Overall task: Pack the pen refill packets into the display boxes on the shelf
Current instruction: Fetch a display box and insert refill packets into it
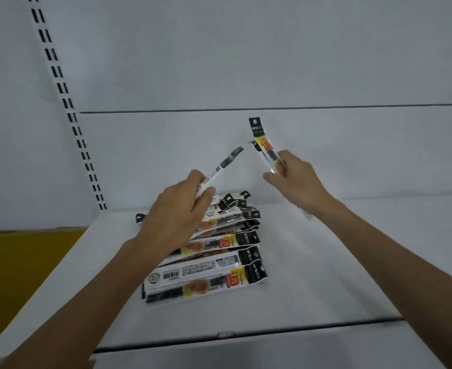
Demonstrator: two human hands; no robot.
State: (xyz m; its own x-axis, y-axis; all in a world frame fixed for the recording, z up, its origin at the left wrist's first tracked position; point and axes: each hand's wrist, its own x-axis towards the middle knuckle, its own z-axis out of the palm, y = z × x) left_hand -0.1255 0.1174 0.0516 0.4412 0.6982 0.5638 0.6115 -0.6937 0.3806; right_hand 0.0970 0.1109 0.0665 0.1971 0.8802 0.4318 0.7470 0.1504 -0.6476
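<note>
While gripping one pen refill packet (221, 166) in the left hand (177, 217) and pinching a second packet (263, 143) in the right hand (296, 179), holding both raised over the far part of the white shelf (339, 262). Curling the fingers (209, 191) narrowly round each packet, not spreading them. Leaving the remaining packets heaped in a loose pile (219, 265) mid-shelf, just under the left hand. Finding no display box in view. Judging the task as barely starting: nothing showing as packed, every visible packet waiting for boxing.
</note>
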